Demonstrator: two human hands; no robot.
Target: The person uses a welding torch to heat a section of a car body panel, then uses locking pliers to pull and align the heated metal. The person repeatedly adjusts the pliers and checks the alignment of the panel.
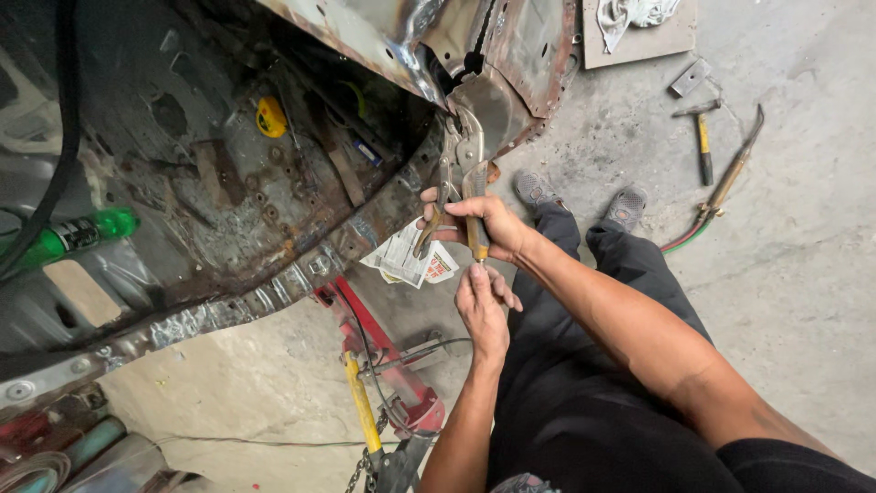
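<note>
My right hand (484, 224) grips the handles of locking pliers (465, 160), whose jaws clamp the rusty edge of a car body panel (497, 100). Just below it, my left hand (481, 306) touches the bottom end of the pliers' handle with its fingertips. The stripped, rusted car floor (228, 183) fills the left side of the view. My legs in dark trousers and grey shoes stand on the concrete beneath.
A hammer (703, 137) and a welding torch (725, 183) with hoses lie on the concrete at right. A red jack (383, 356) with a yellow handle stands below the sill. Crumpled paper (411, 260) lies nearby. A green can (78, 233) and yellow tape measure (270, 117) sit in the car.
</note>
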